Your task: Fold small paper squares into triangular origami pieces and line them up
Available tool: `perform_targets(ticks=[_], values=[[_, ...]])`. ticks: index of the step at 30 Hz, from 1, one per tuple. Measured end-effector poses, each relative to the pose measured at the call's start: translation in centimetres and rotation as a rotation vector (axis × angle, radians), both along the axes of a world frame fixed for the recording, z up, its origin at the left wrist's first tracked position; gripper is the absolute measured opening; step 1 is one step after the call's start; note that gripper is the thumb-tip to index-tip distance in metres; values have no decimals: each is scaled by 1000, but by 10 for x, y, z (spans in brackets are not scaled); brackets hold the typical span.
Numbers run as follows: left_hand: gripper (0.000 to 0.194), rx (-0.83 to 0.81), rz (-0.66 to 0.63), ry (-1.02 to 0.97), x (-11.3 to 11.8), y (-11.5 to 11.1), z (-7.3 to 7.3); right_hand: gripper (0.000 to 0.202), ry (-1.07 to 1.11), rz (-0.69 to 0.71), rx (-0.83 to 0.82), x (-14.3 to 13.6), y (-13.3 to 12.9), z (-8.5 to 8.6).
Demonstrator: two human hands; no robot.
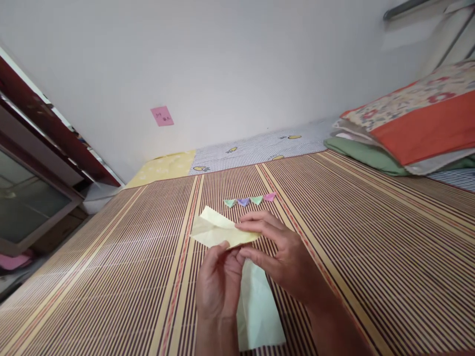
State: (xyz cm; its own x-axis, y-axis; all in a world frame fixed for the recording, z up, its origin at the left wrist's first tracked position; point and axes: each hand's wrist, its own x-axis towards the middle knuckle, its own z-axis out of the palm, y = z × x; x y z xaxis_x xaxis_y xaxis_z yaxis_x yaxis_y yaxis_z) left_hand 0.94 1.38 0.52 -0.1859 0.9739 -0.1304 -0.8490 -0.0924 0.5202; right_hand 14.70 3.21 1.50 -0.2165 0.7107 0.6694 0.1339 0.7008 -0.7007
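A creased pale yellow paper (215,229) is held up above the striped mat, its left end spread wide and its right end narrower. My left hand (219,282) pinches its lower edge, thumb on top. On the right end, my right hand (284,252) has its fingers over the paper and its thumb below. Under my hands lies a pale green sheet (261,309), partly covered by them. Beyond the yellow paper, small folded paper pieces sit in a row: green (230,203), purple (243,201), green (256,200) and pink (269,197).
The striped mat (111,257) meets patterned cloth (245,148) along the white wall. Folded bedding with an orange and floral cover (426,118) is stacked at the right. A pink note (162,116) is on the wall. A dark red frame (55,118) stands at the left.
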Motion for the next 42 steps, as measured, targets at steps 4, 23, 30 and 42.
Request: perform_targets(ticks=[4, 23, 30, 42], values=[[22, -56, -21, -7, 0, 1, -2, 32, 19, 32, -2, 4, 0, 0], [39, -227, 37, 34, 3, 3, 10, 29, -31, 87, -38, 8, 5, -4], [41, -56, 242, 161, 18, -3, 10, 14, 184, -58, -376, 3, -1, 2], [47, -90, 221, 160, 25, -5, 8, 10, 220, -90, -354, -10, -3, 1]])
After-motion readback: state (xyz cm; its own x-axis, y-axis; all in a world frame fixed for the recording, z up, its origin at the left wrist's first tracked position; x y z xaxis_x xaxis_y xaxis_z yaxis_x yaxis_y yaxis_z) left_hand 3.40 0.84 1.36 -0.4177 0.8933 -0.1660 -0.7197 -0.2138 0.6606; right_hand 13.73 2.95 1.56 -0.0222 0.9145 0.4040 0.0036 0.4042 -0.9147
